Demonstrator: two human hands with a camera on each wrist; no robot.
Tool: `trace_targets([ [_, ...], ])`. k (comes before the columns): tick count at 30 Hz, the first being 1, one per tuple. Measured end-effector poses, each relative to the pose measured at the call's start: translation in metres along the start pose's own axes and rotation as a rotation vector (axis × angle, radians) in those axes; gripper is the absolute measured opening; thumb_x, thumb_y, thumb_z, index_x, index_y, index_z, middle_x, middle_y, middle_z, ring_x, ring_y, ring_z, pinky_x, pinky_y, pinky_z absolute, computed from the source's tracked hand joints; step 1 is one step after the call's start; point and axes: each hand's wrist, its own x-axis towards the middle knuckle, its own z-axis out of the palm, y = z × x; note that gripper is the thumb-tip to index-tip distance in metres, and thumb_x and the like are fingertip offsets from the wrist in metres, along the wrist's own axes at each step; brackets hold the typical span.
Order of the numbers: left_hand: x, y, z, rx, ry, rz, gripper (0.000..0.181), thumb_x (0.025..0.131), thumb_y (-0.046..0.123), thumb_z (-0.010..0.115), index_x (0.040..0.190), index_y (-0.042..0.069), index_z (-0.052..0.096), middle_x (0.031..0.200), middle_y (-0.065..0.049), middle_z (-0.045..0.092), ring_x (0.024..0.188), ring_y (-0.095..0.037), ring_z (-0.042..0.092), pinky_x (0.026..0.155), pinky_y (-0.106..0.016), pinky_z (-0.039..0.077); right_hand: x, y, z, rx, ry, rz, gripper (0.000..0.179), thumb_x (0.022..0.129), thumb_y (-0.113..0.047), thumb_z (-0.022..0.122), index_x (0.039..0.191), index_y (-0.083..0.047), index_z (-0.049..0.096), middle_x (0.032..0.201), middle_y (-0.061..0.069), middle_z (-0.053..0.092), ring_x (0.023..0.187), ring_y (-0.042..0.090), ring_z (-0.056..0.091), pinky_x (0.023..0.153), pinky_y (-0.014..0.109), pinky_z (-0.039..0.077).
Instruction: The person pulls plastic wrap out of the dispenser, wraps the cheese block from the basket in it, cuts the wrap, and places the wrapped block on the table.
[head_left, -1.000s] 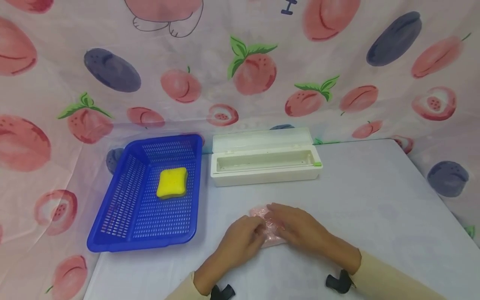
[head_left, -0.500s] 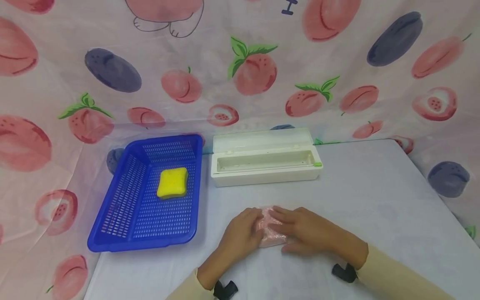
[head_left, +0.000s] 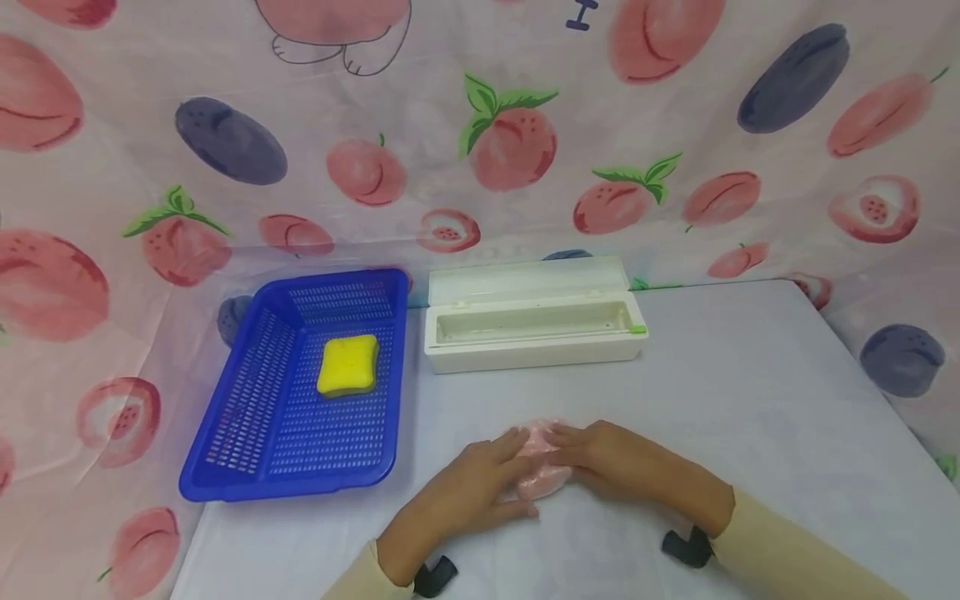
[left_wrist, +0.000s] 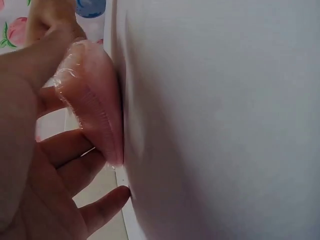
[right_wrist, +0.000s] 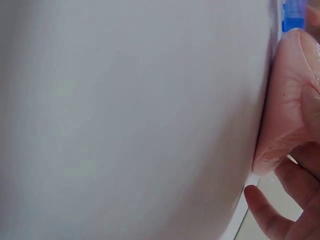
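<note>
A pink, palm-sized block wrapped in clear, shiny plastic film (head_left: pixel 542 483) lies on the white table in front of me. From the left, my left hand (head_left: pixel 472 483) rests extended fingers on it, the thumb stretched out along the near side. On the opposite side my right hand (head_left: pixel 622 462) lays its fingers over the top and right edge. The left wrist view shows wrinkled film over the rounded side of the pink block (left_wrist: pixel 102 95). Its underside sits against the table, and the hands cover parts of its top.
A blue perforated basket (head_left: pixel 288 492) stands at the left with a yellow sponge-like block (head_left: pixel 348 367) in it. Behind the hands is a long white box (head_left: pixel 532 357), its lid (head_left: pixel 525 279) raised. A fruit-print cloth (head_left: pixel 420 125) hangs at the back.
The left hand has spread its fingers over the pink block and moved its thumb outward. The right hand has shifted slightly right. The wrapped block's outline now looks rounder.
</note>
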Motion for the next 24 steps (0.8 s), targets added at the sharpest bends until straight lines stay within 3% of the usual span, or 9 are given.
trace_targets([
  [2, -0.001, 0.001, 0.000, -0.006, -0.008, 0.008, 0.061, 0.093, 0.052, 0.069, 0.146, 0.024, 0.056, 0.158, -0.010, 0.047, 0.142, -0.028, 0.051, 0.108, -0.046, 0.050, -0.001, -0.002, -0.001, 0.039, -0.015, 0.033, 0.036, 0.101, -0.018, 0.063, 0.137, -0.021, 0.066, 0.140, 0.007, 0.064, 0.120, 0.022, 0.068, 0.099, 0.042, 0.057],
  [5, 0.001, 0.003, 0.002, -0.034, 0.016, -0.007, 0.052, 0.098, 0.046, 0.064, 0.143, 0.020, 0.059, 0.153, -0.009, 0.053, 0.134, -0.027, 0.058, 0.107, -0.042, 0.052, -0.001, -0.006, -0.003, 0.051, -0.028, 0.092, 0.032, 0.103, -0.021, 0.060, 0.134, -0.020, 0.067, 0.132, 0.004, 0.070, 0.115, 0.017, 0.071, 0.099, 0.041, 0.057],
  [10, 0.005, 0.006, 0.004, -0.176, 0.042, -0.132, 0.042, 0.108, 0.040, 0.047, 0.140, 0.018, 0.061, 0.133, -0.004, 0.070, 0.117, -0.020, 0.070, 0.100, -0.035, 0.056, 0.000, -0.011, -0.005, 0.081, -0.029, 0.225, 0.028, 0.106, -0.027, 0.055, 0.129, -0.019, 0.068, 0.114, -0.006, 0.076, 0.099, 0.006, 0.071, 0.092, 0.040, 0.059],
  [12, 0.007, 0.005, 0.004, -0.224, 0.045, -0.177, 0.037, 0.108, 0.042, 0.046, 0.132, 0.021, 0.065, 0.118, 0.002, 0.076, 0.103, -0.012, 0.073, 0.091, -0.030, 0.058, 0.000, -0.012, -0.005, 0.109, -0.022, 0.270, 0.025, 0.107, -0.029, 0.053, 0.124, -0.021, 0.069, 0.102, -0.013, 0.076, 0.088, 0.000, 0.066, 0.086, 0.037, 0.058],
  [14, 0.009, 0.004, 0.002, -0.270, 0.051, -0.211, 0.031, 0.108, 0.043, 0.046, 0.121, 0.024, 0.068, 0.097, 0.008, 0.076, 0.084, -0.004, 0.069, 0.077, -0.025, 0.056, 0.000, -0.013, -0.004, 0.138, -0.008, 0.302, 0.023, 0.108, -0.033, 0.050, 0.118, -0.022, 0.068, 0.090, -0.018, 0.070, 0.079, -0.003, 0.058, 0.080, 0.033, 0.055],
  [17, 0.013, 0.001, 0.000, -0.404, 0.064, -0.265, 0.027, 0.107, 0.042, 0.048, 0.109, 0.024, 0.069, 0.072, 0.013, 0.060, 0.066, 0.000, 0.052, 0.063, -0.019, 0.044, 0.001, -0.013, -0.003, 0.230, 0.017, 0.353, 0.024, 0.109, -0.038, 0.047, 0.112, -0.023, 0.066, 0.074, -0.018, 0.055, 0.072, 0.001, 0.051, 0.072, 0.029, 0.048],
  [20, 0.017, -0.002, -0.001, -0.566, 0.067, -0.332, 0.028, 0.107, 0.041, 0.050, 0.101, 0.022, 0.068, 0.065, 0.011, 0.047, 0.061, -0.002, 0.044, 0.058, -0.019, 0.037, 0.002, -0.014, -0.003, 0.397, 0.027, 0.443, 0.028, 0.107, -0.045, 0.047, 0.115, -0.025, 0.065, 0.085, -0.015, 0.061, 0.084, 0.005, 0.056, 0.078, 0.030, 0.050],
  [24, 0.020, -0.004, 0.001, -0.730, 0.049, -0.451, 0.033, 0.107, 0.044, 0.048, 0.102, 0.019, 0.069, 0.071, 0.009, 0.050, 0.068, -0.007, 0.049, 0.063, -0.023, 0.040, 0.000, -0.016, -0.005, 0.693, -0.017, 0.557, 0.042, 0.103, -0.045, 0.057, 0.136, -0.020, 0.057, 0.123, -0.001, 0.069, 0.104, 0.016, 0.060, 0.087, 0.037, 0.052],
])
